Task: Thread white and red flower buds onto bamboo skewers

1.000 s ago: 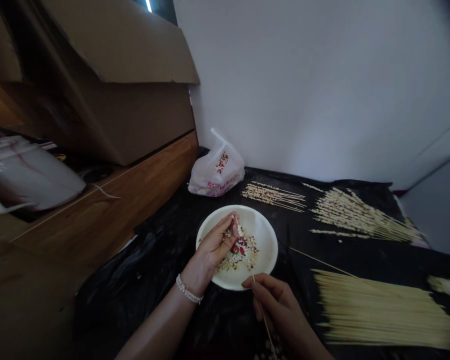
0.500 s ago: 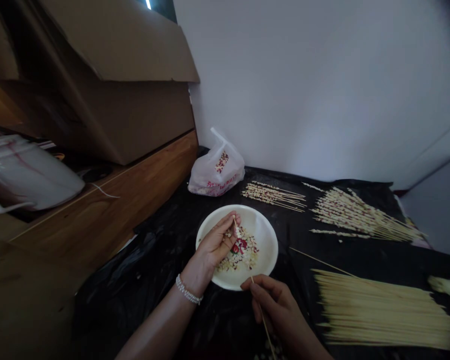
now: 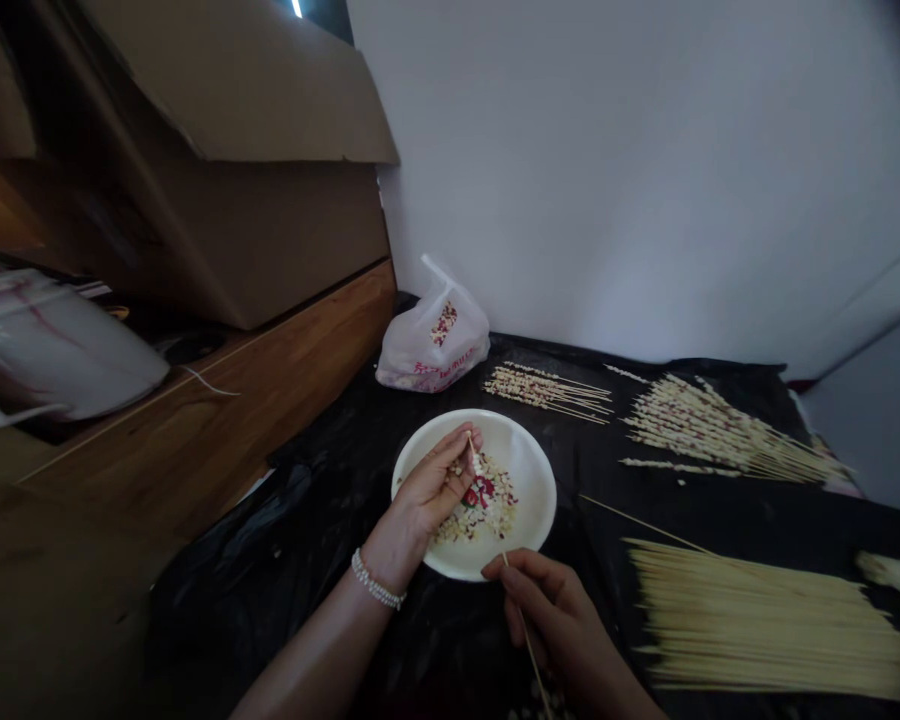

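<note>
Over the white bowl (image 3: 536,480), my left hand (image 3: 427,490) is closed, thumb and forefinger pinched at a thin pale tip strung with small whitish pieces. That tip lines up with the thin wooden skewer (image 3: 531,645) in my right hand (image 3: 551,605), though the stretch between blends into the bowl's contents. Closed fingers of my right hand grip the skewer at the bowl's near rim. Small cream and dark red pieces (image 3: 495,510) lie in the bowl, with a bright red and green patch (image 3: 480,492) among them. A beaded bracelet (image 3: 377,582) circles my left wrist.
Bare skewers (image 3: 765,625) lie in a thick bundle at right, one loose skewer (image 3: 645,522) beyond. Strung skewers form a small group (image 3: 544,390) and a larger pile (image 3: 705,430). A plastic bag (image 3: 435,345) stands behind the bowl. Left are a cardboard box (image 3: 292,235) and white bucket (image 3: 82,350).
</note>
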`<state>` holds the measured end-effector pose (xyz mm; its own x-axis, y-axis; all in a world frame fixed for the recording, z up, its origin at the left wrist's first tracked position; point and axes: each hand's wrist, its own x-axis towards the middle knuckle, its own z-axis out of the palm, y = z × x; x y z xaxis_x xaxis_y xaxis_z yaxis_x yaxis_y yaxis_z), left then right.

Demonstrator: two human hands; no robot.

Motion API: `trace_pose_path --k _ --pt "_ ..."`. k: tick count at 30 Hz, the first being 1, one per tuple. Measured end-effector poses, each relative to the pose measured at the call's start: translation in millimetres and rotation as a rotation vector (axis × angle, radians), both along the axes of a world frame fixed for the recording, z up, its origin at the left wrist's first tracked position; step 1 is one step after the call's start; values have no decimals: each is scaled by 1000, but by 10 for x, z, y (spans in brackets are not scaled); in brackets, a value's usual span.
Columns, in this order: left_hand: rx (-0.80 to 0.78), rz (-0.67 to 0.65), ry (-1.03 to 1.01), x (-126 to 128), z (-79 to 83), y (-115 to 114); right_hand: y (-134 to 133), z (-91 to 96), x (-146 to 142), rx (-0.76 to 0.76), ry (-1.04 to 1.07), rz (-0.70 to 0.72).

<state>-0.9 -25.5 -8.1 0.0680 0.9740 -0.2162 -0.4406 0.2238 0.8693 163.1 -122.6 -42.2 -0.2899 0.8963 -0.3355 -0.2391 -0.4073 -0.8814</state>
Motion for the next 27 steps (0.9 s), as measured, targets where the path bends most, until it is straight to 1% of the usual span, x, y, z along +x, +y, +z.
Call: trace_pose_path --k 3,6,8,11,13,16,22,25,27 --pt "43 -9 20 -10 27 -36 -2 25 1 -20 -16 0" --pt "42 -7 2 0 38 -27 -6 29 3 -28 -15 4" --pt "-12 14 -34 25 29 13 -9 19 1 -37 3 3" --pt "-139 78 -110 72 -10 99 -14 5 -4 -49 18 -8" --pt "-175 99 -137 92 -40 143 -16 -1 -4 -42 14 -14" --pt "-189 94 -139 96 -62 159 -14 -12 5 -15 -8 -19" --pt "-193 103 -155 102 -47 146 17 3 28 47 -84 -41" --pt "-224 105 -216 114 -77 192 26 36 29 53 -124 -35" --pt "-210 88 -212 106 -108 213 27 51 27 59 -135 -29"
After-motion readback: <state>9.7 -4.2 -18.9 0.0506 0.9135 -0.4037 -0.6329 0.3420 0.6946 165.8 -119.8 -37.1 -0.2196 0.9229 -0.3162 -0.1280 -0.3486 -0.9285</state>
